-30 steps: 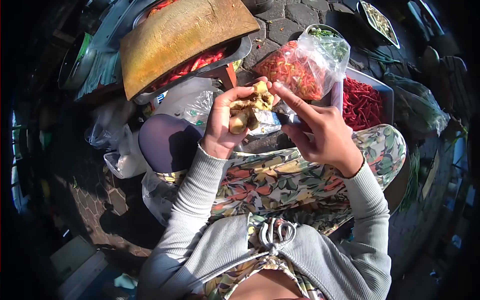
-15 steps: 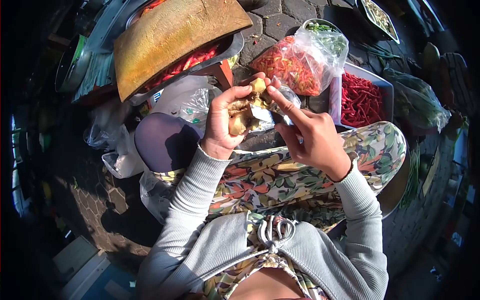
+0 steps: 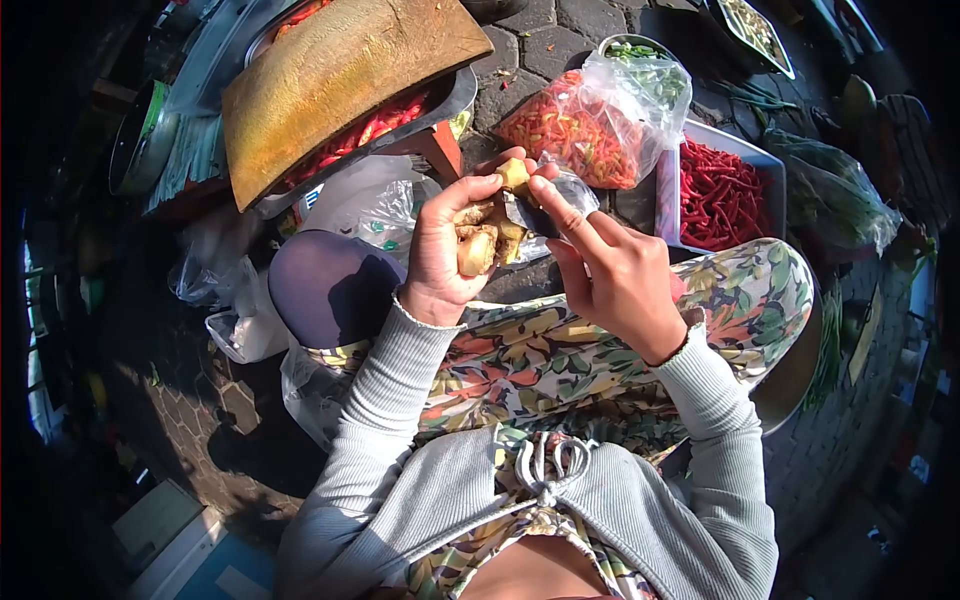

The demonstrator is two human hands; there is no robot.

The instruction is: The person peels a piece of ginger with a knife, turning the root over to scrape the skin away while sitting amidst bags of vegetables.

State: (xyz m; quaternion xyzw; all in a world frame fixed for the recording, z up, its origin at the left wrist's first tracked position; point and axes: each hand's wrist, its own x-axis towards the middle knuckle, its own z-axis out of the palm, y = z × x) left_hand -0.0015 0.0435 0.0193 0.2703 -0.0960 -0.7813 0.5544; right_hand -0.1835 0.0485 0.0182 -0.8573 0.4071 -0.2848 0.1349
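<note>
While the knobbly ginger [image 3: 478,248] is held by the curled left hand [image 3: 445,243] in front of the flowery trousers [image 3: 560,350], a flat blade [image 3: 522,213] is gripped in the right hand [image 3: 628,283] (its handle cannot be seen well) and set close by the ginger. If the blade is made to slip by a bump, a left finger could be cut or the ginger dropped.

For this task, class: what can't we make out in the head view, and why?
In the head view:
Far side of the knobbly root: covered by the left hand.
Handle end of the dark blade: hidden by the right hand.
Full extent of the red chillies: covered by the wooden board.
Pale pieces at top right: too small to identify.
</note>
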